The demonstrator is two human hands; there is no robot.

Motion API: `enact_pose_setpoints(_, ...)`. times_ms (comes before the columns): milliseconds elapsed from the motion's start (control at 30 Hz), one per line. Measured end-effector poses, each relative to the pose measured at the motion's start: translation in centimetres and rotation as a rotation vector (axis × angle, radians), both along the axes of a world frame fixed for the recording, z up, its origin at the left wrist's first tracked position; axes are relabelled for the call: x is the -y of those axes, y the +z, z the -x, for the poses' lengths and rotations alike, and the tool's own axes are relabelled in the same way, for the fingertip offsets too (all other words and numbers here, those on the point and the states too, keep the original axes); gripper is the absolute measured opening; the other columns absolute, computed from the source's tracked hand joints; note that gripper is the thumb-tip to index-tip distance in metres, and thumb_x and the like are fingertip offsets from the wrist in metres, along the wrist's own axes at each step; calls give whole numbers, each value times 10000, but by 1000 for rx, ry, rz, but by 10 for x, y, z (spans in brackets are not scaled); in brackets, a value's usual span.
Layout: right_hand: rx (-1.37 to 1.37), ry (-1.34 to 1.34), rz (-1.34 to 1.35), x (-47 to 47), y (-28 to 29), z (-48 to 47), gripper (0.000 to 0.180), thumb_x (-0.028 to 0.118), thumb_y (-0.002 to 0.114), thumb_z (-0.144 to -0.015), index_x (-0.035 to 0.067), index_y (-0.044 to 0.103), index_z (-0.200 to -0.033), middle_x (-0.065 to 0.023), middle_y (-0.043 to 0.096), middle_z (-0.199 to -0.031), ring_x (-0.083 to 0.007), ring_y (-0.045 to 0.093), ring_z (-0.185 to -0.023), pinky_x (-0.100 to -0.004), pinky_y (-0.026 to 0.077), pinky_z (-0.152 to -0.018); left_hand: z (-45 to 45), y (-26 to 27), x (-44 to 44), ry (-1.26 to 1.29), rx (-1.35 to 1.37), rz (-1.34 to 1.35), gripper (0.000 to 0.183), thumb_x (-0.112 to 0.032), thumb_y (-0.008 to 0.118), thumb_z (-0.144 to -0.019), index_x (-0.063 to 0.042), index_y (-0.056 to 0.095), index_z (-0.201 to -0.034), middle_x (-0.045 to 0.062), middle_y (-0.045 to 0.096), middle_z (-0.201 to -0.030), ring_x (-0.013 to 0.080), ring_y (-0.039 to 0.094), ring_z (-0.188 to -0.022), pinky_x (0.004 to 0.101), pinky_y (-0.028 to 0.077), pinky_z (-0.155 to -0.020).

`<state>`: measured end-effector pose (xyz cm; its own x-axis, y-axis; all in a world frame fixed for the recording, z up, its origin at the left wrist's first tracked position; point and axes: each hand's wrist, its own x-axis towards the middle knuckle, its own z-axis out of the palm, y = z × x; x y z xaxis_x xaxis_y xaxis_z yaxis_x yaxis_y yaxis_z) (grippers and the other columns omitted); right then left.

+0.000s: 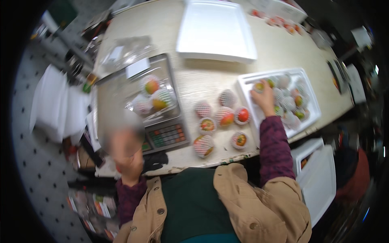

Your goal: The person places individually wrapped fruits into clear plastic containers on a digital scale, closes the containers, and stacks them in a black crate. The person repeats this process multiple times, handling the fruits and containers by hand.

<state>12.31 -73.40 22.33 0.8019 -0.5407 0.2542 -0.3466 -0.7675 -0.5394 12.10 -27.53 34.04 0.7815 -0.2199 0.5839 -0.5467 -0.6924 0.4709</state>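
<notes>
My right hand (265, 98) reaches into a white foam box (316, 114) of red, yellow and green fruits in foam nets. Its thumb and fingers are around a yellowish netted fruit (259, 87) at the box's left side. My left hand (130, 161) is raised near the table's front edge, in front of the scale. A blurred patch covers much of it, so what it holds is hidden. A clear plastic tray (170, 107) with three netted fruits rests on the metal platform of a digital scale (109, 97). Between scale and box lie several netted fruits (225, 116).
A white foam lid or box (215, 30) lies at the back of the table. Clear plastic packaging (130, 50) lies behind the scale. More foam boxes (317, 182) stand low at the right. Packed trays (97, 206) are low at the left. A black item (155, 161) lies at the front edge.
</notes>
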Motion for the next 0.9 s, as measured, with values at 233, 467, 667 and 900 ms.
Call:
enact_pose_setpoints(233, 309, 394, -1421, -84, 88, -14, 429, 202, 616, -836, 25, 461, -1195, -132, 573, -1073, -221, 584, -977, -347, 526, -783, 17, -5, -36, 131, -123, 161, 136, 42, 590, -765, 19, 579, -898, 143, 608, -975, 281, 575, -909, 353, 442, -842)
enact_pose_setpoints(467, 200, 988, -624, -276, 161, -80, 594, 232, 754, -692, 20, 451, -1156, -195, 541, -1092, -293, 586, -938, -352, 489, -810, 25, 0, -36, 82, -26, 67, 153, 43, 605, -743, 16, 583, -892, 148, 608, -962, 285, 583, -872, 331, 457, -776)
enact_pose_setpoints(667, 333, 1162, 275, -314, 128, -118, 555, 171, 651, -746, 49, 467, -1255, -192, 490, -1265, -353, 454, -1185, -415, 399, -958, 36, -1, -59, 116, -49, 108, 152, 36, 617, -733, 9, 584, -879, 152, 608, -940, 305, 594, -835, 344, 473, -737)
enact_pose_setpoints(900, 151, 813, -349, -209, 140, -68, 355, 131, 607, -836, 22, 565, -1171, -140, 592, -1138, -215, 564, -1048, -309, 468, -844, 27, -2, -96, 265, 52, 163, 94, 47, 580, -777, 28, 576, -869, 151, 607, -902, 286, 600, -821, 333, 476, -737)
